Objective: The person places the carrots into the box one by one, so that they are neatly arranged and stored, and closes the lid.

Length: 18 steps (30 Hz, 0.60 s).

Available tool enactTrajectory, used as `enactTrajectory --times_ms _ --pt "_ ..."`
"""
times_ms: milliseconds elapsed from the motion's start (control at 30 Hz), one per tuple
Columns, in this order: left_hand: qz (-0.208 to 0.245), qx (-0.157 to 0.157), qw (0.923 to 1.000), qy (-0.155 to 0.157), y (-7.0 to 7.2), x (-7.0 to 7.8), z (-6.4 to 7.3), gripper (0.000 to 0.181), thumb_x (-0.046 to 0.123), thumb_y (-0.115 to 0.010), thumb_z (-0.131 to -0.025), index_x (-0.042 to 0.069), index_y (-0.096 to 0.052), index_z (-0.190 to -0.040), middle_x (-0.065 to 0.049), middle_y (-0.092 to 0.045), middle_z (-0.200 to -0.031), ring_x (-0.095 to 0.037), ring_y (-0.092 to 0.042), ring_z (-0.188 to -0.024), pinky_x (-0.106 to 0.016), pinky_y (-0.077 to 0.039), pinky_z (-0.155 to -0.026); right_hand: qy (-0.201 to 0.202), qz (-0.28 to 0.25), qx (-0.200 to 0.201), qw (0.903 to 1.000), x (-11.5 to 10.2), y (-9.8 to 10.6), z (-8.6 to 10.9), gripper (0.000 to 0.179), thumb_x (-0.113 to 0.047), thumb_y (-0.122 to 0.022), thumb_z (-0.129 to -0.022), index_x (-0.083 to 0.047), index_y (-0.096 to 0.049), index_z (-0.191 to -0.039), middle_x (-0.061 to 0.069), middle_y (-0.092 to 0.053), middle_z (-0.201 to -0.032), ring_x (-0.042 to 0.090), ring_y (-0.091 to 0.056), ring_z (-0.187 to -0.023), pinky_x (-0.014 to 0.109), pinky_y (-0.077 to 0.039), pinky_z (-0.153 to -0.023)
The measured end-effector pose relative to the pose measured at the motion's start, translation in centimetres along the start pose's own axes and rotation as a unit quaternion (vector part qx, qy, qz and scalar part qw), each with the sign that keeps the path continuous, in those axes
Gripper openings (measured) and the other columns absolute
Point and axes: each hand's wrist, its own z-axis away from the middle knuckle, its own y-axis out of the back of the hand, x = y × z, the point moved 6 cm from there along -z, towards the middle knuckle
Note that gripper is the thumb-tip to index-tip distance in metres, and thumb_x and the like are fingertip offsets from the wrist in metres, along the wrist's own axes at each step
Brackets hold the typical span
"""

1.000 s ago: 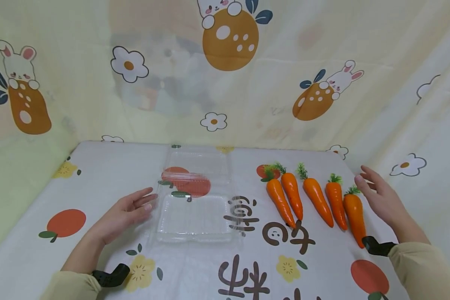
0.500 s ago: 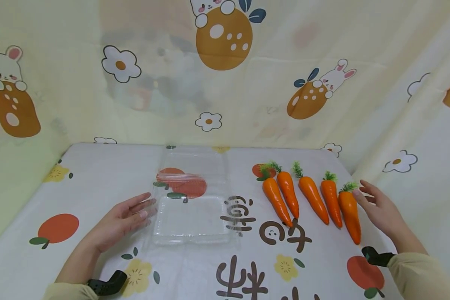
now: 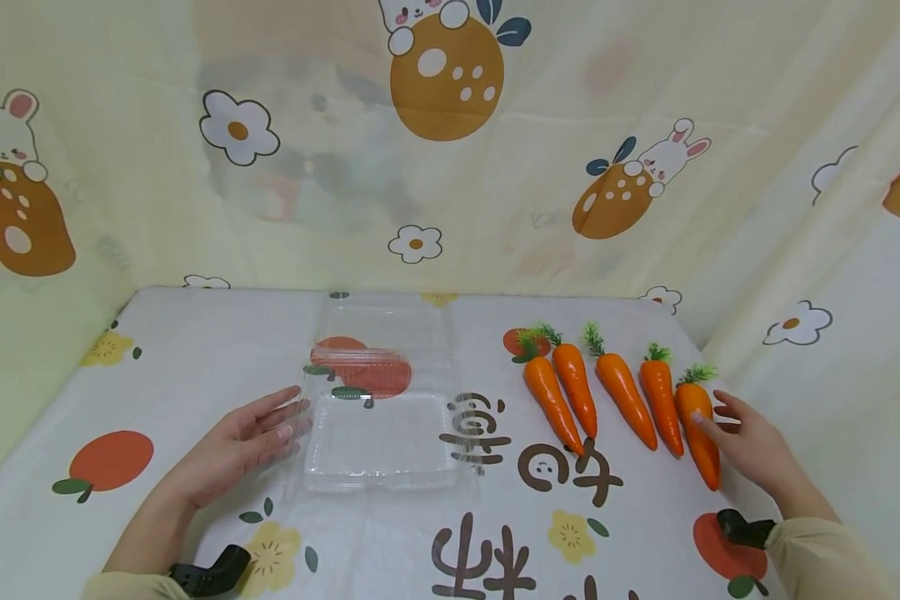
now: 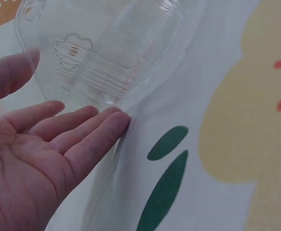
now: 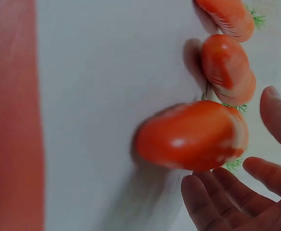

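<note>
- Right hand has come down alongside the carrot farthest right of the clear container, fingers spread, contact unclear.
- That likely puts it within grasp.
- Left hand, fingers loosely extended, is at the container's left edge.

Counting five carrots, one plastic box, one left hand, one right hand, two wrist cameras, two sleeves, one table.

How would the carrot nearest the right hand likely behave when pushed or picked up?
Pushed, the carrot would probably roll in an arc, given its round body tapering to a point. Its glossy skin, with a bright highlight, may be slippery. Its smooth, plump shape suggests it is fairly stiff.
</note>
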Motion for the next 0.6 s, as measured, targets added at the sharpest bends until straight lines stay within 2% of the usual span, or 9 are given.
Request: enactTrajectory --times_ms 300,600 --pt "0.016 -0.012 0.9997 -0.012 0.0 -0.23 -0.01 0.072 0.02 -0.058 -0.105 0.002 -0.019 -0.163 -0.025 -0.028 -0.165 -0.002 -0.055 -0.136 -0.026 -0.055 -0.103 0.003 0.008 0.0 1.0 0.14 -0.56 -0.28 0.095 -0.055 -0.051 -0.103 0.015 -0.015 -0.155 0.045 -0.035 -0.145 0.061 -0.043 -0.126 0.064 -0.055 -0.094" --pt "0.01 -0.008 0.9998 -0.016 0.02 -0.15 0.0 0.073 0.022 -0.059 -0.104 0.002 -0.02 -0.163 -0.026 -0.029 -0.165 -0.004 -0.055 -0.137 -0.027 -0.055 -0.102 -0.013 -0.005 -0.006 0.9999 0.09 -0.57 -0.21 0.093 -0.052 -0.053 -0.103 0.014 -0.014 -0.155 0.044 -0.034 -0.146 0.06 -0.041 -0.127 0.063 -0.055 -0.094"
